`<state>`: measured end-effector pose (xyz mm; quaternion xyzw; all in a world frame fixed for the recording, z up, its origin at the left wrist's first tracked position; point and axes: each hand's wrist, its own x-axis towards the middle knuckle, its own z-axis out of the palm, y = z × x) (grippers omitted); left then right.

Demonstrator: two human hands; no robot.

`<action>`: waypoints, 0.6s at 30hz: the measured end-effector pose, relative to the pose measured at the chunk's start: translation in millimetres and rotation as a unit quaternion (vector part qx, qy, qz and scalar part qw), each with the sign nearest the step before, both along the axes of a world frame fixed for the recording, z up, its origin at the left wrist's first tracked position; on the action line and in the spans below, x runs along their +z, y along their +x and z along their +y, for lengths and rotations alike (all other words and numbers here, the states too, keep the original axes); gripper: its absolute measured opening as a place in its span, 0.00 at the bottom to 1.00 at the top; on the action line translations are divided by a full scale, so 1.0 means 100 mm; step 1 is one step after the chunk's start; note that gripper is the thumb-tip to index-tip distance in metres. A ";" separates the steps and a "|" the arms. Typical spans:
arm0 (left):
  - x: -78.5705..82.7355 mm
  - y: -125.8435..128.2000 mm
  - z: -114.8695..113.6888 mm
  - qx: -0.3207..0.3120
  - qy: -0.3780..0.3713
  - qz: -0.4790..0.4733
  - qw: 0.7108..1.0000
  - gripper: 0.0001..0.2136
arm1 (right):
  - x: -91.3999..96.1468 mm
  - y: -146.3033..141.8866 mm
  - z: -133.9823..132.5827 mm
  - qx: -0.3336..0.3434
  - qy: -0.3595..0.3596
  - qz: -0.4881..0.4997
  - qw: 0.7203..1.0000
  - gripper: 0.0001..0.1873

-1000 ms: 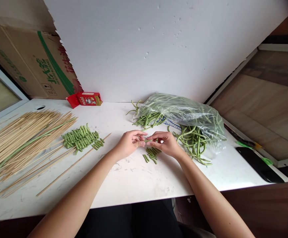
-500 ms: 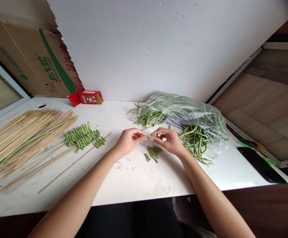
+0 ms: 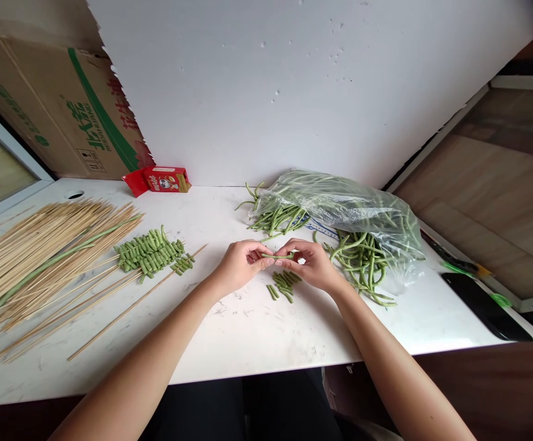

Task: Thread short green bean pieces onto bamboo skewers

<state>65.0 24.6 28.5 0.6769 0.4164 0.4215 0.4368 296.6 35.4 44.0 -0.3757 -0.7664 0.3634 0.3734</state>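
Note:
Between my two hands lies a green bean [image 3: 283,256], pinched from both sides above the white table [image 3: 243,331]. My left hand [image 3: 243,262] is closed on its left part, and my right hand [image 3: 307,260] is closed on its right part; the fingertips of both hands nearly meet. Just below them sits a small heap of cut bean pieces [image 3: 285,280]. Off to the left, bean pieces threaded on bamboo skewers [image 3: 151,252] lie in rows. One skewer [image 3: 133,306] in front of them carries a few pieces near its tip.
A clear plastic bag [image 3: 340,196] of long beans rests at the back right, with loose beans [image 3: 362,260] spilling out. Many bare bamboo skewers [image 3: 41,245] cover the left side. A red box [image 3: 168,179] stands behind; a black phone-like slab [image 3: 484,306] lies far right.
My hands have drawn closer together along the bean, the right fingertips shifting left towards the left ones. The heap of cut pieces has stayed put.

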 end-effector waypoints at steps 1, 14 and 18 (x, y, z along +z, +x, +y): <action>0.00 0.00 0.00 -0.001 -0.003 -0.001 1.000 0.12 | 0.00 0.00 0.00 0.001 0.000 0.001 1.000 0.14; 0.02 0.01 0.02 -0.048 -0.104 -0.141 0.983 0.23 | 0.02 -0.04 -0.04 0.031 -0.051 0.042 0.997 0.16; -0.01 0.01 0.03 -0.075 -0.103 -0.118 0.985 0.22 | -0.04 -0.03 -0.01 -0.020 -0.025 0.071 0.997 0.18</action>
